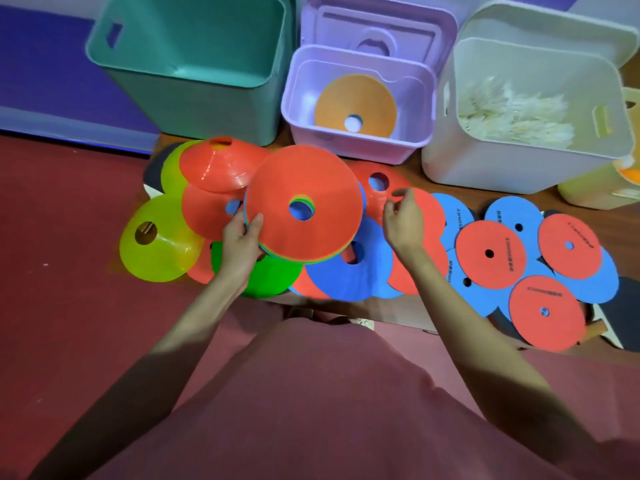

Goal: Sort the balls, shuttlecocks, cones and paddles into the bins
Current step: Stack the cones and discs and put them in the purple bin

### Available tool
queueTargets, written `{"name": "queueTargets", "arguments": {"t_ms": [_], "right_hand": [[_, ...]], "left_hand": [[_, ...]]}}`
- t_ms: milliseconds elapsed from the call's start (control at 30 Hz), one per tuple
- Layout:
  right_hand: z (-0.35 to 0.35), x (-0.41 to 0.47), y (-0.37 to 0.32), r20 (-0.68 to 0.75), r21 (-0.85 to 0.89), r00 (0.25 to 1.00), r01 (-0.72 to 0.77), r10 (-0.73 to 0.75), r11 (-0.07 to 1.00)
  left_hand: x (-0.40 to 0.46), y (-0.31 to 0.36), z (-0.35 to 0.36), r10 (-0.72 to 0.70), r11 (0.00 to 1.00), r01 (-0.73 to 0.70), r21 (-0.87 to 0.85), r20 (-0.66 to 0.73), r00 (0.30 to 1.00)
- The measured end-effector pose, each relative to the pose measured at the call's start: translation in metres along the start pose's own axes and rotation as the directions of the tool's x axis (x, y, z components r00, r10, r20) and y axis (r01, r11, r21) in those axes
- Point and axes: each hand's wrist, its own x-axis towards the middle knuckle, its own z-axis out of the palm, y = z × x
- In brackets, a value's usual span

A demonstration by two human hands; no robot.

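Observation:
My left hand (242, 244) grips a stack of disc cones (304, 188) by its left rim; the top one is red and tilts toward me. My right hand (403, 220) hovers to the stack's right with fingers apart, over a red cone (377, 183) and holding nothing. Loose cones lie beneath: yellow (156, 244), green (273, 278), blue (349, 278), more red (214, 164). The purple bin (294, 109) holds an orange cone (356, 102). The white bin (446, 154) holds shuttlecocks (512, 116). Flat red and blue discs (490, 252) lie at the right.
An empty teal bin (194, 39) stands at the back left. A pale yellow bin (588, 192) sits at the far right edge with something orange in it. Dark paddles (620, 306) lie partly under the flat discs. Red floor stretches to the left.

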Motion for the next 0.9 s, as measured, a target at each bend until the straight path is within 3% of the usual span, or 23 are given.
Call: {"name": "queueTargets", "arguments": {"t_ms": [67,167,333,433,600,733,900], "right_hand": [[0.011,0.007,0.003,0.104,-0.071,0.985,-0.134,0.140,0.988],[0.029,0.008,-0.002,0.227,-0.136,0.956,-0.157,0.185,0.978],[0.051,0.008,-0.015,0.220,-0.144,0.959,-0.149,0.179,0.978],[0.050,0.004,-0.025,0.130,-0.054,0.984,-0.115,0.121,0.992],[0.020,-0.024,-0.042,-0.189,0.111,0.981,0.060,-0.038,0.992],[-0.004,-0.042,-0.050,-0.383,0.320,0.924,0.113,0.020,0.941],[-0.003,-0.047,-0.060,-0.467,0.313,0.884,0.163,0.002,0.936]], "left_hand": [[0.005,0.002,-0.015,0.008,1.000,-0.008,-0.018,-0.026,1.000],[0.010,0.005,-0.029,-0.029,0.997,0.025,-0.069,-0.054,0.998],[0.013,0.004,-0.043,-0.055,0.995,0.049,-0.089,-0.068,0.996],[0.015,0.005,-0.047,-0.072,0.994,0.064,-0.092,-0.081,0.994],[0.022,0.009,-0.048,-0.052,0.994,0.039,-0.106,-0.129,0.990],[0.026,0.011,-0.051,-0.012,0.998,0.003,-0.062,-0.153,0.988],[0.046,-0.014,-0.056,0.064,0.998,-0.060,0.036,-0.107,0.992]]}}
